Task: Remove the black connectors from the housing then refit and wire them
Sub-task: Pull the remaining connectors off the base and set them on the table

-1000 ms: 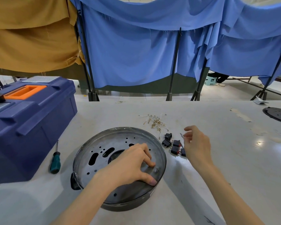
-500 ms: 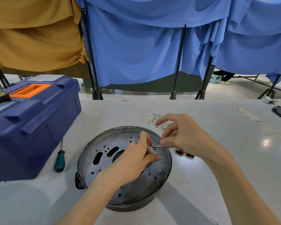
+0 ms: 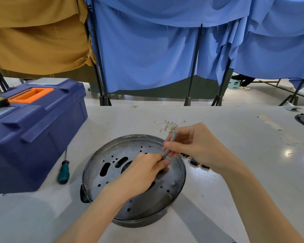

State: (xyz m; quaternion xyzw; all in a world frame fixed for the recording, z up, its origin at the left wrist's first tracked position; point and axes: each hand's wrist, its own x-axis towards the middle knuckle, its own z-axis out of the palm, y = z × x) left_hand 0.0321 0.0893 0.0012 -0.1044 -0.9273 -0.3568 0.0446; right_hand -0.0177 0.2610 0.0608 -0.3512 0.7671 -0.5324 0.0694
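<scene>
Over the round, dark-grey perforated metal housing (image 3: 123, 149) on the white table (image 3: 253, 137), your left hand (image 3: 144, 171) curls palm-down, pinching the lower tip of a slim grey tool (image 3: 170, 141) that your right hand (image 3: 198, 148) grips tilted, while small black connectors (image 3: 199, 165) lie just right of the rim.

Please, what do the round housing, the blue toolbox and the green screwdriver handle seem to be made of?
Round housing: probably sheet metal, dull grey, with punched holes and soft reflections.
Blue toolbox: moulded plastic, matte, with rounded ribs.
Screwdriver handle: looks like plastic or rubber, green with a black end.
</scene>
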